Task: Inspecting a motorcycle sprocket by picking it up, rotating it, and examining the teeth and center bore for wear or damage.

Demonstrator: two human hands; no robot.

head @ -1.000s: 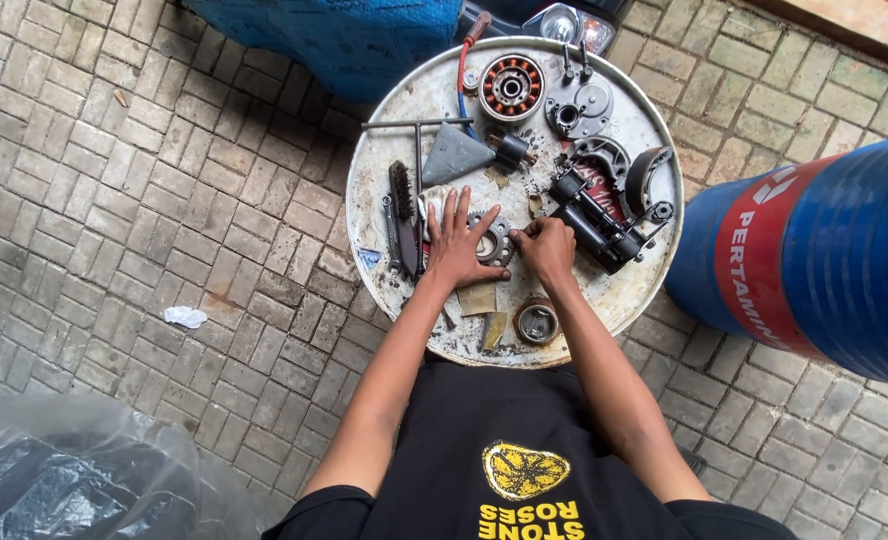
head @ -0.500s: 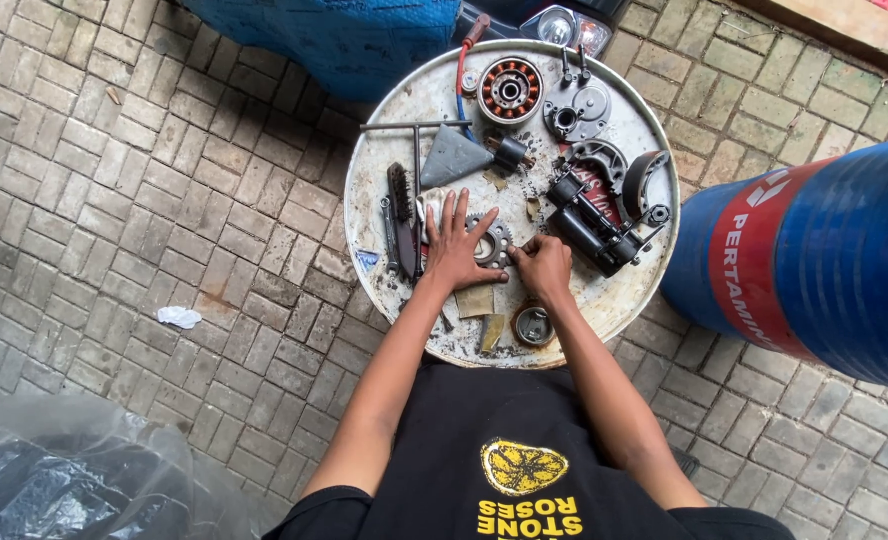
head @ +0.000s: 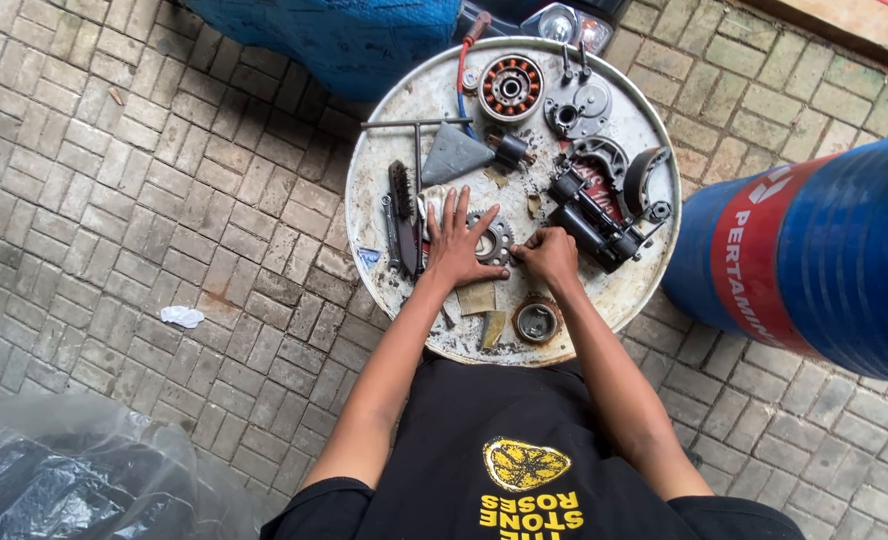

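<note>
A round white drum top (head: 394, 270) serves as a work surface strewn with engine parts. My left hand (head: 454, 245) lies flat on it with fingers spread, its thumb against a toothed metal gear (head: 491, 240). My right hand (head: 549, 257) is curled, and its fingertips pinch the gear's right rim. Whether it also holds something small is hidden by the fingers. A black motor-like assembly (head: 589, 220) lies just beyond my right hand. A round metal cap (head: 537, 321) sits near my right wrist.
On the drum top lie a copper-wound stator (head: 509, 88), a grey cover plate (head: 576, 108), a T-handle wrench (head: 419, 125), a wire brush (head: 401, 210) and sandpaper scraps (head: 477, 297). A blue and red barrel (head: 824, 260) lies at right, a plastic bag (head: 74, 470) lower left, on brick paving.
Both hands stay at the gear. My right hand has shifted slightly toward its rim; the parts around them have not moved.
</note>
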